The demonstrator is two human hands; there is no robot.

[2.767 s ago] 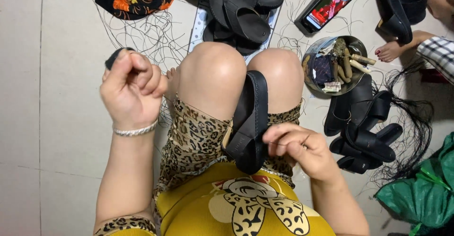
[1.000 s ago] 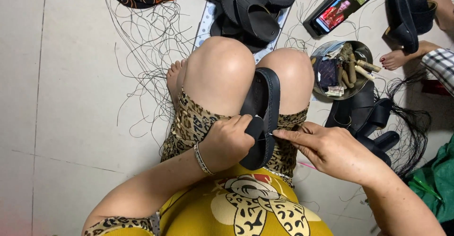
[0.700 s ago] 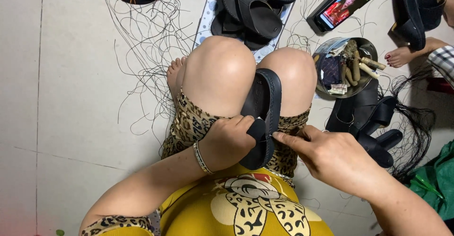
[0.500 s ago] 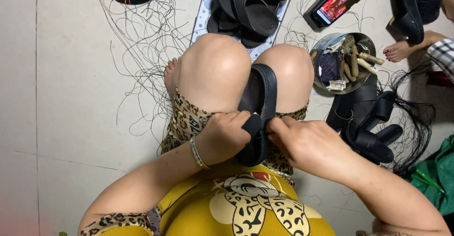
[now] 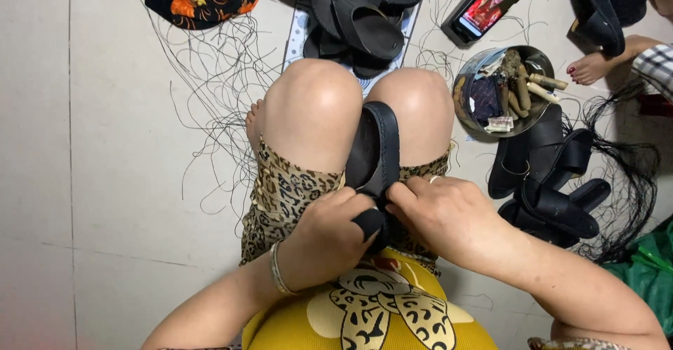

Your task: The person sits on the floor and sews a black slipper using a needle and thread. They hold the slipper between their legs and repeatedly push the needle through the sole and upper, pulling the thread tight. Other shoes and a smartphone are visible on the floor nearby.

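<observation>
A black sandal stands on edge between my knees, its sole toward the right knee. My left hand grips its lower end, with a black strap end over the thumb. My right hand presses against the same lower end from the right, fingers curled on the strap beside the left thumb. A ring shows on a right finger and a bangle on the left wrist. The part of the sandal under both hands is hidden.
A pile of black sandals lies beyond my knees, another pile to the right. A metal bowl of small tools sits right of my knee, a phone behind it. Black threads litter the floor. Another person's foot is at upper right.
My left hand came down from a raised position at the left onto the sandal. My right hand closed in against the sandal's lower end, beside the left.
</observation>
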